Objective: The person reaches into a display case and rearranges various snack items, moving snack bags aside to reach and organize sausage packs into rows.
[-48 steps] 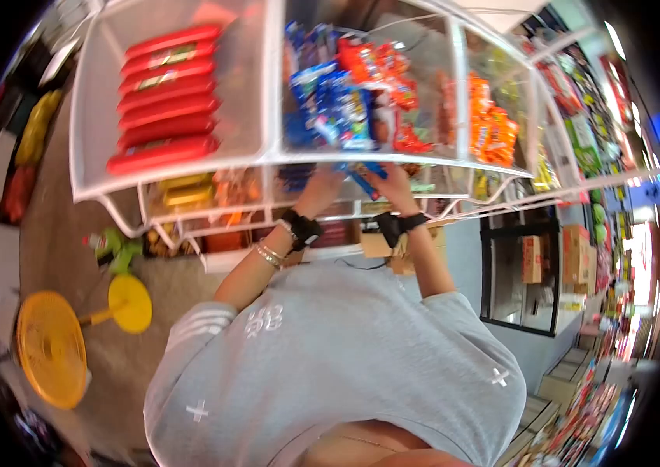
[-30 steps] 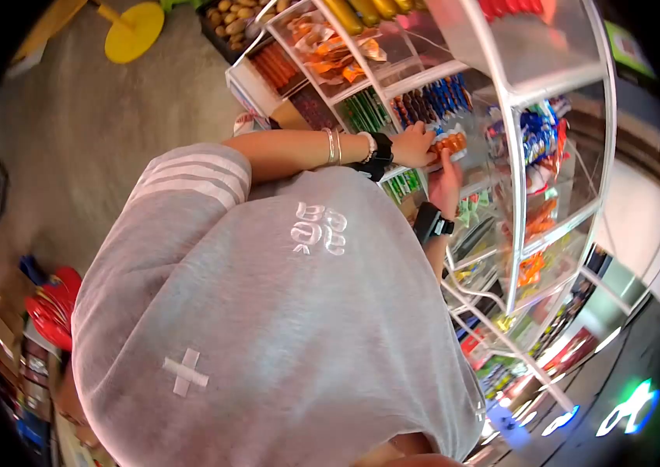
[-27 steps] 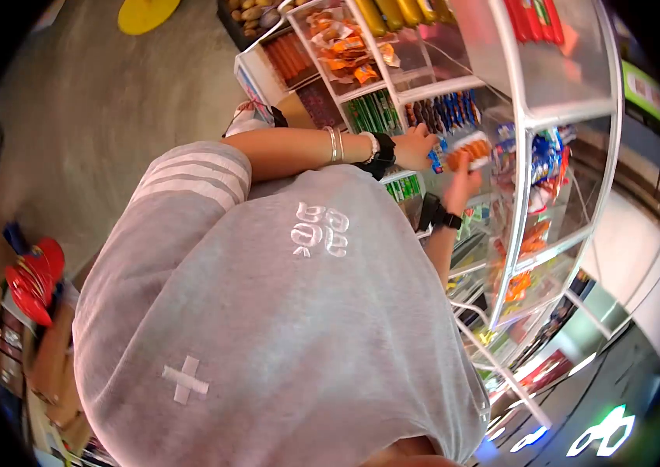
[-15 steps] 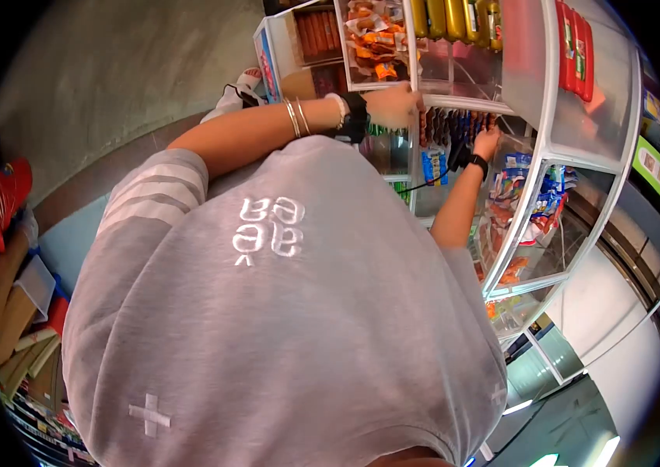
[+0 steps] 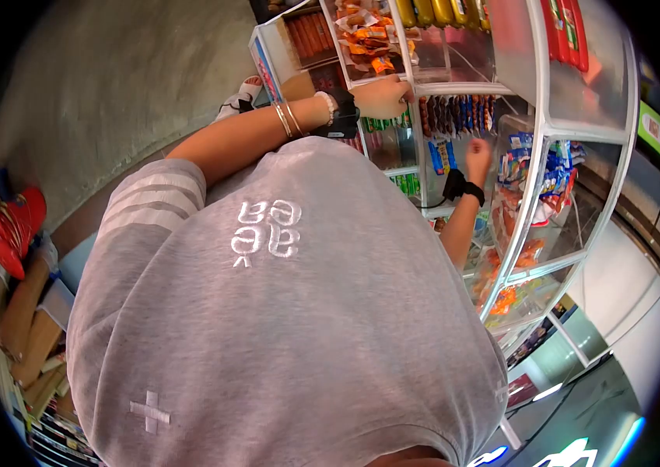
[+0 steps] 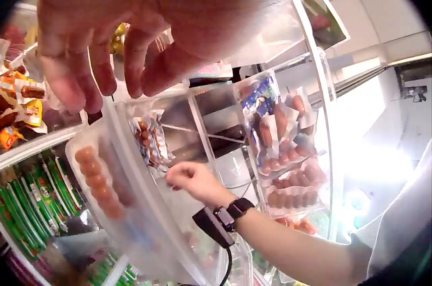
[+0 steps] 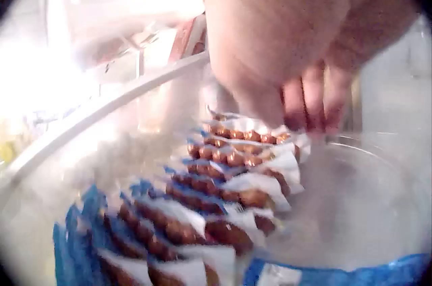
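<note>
Left hand [image 5: 383, 98]: it was bent around the edge of a clear panel [image 6: 128, 205], pinching it.
Right hand [image 5: 477, 162]: it was loosely curled and held nothing.
Sausages [image 7: 216, 198]: they stood in a row just beside the right hand.
Blue pack [image 5: 442, 157]: it lay between the hands, nearer the right.

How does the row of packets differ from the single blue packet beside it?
Number: the row of packets holds many, while the blue packet is just one.
Pose: the row of packets stands on edge, side by side; the blue packet lies flat.
Look: the row of packets shows mostly brown contents, whereas the blue packet shows a printed blue wrapper.
Both sit in the same bin, and both have some blue wrapping.
</note>
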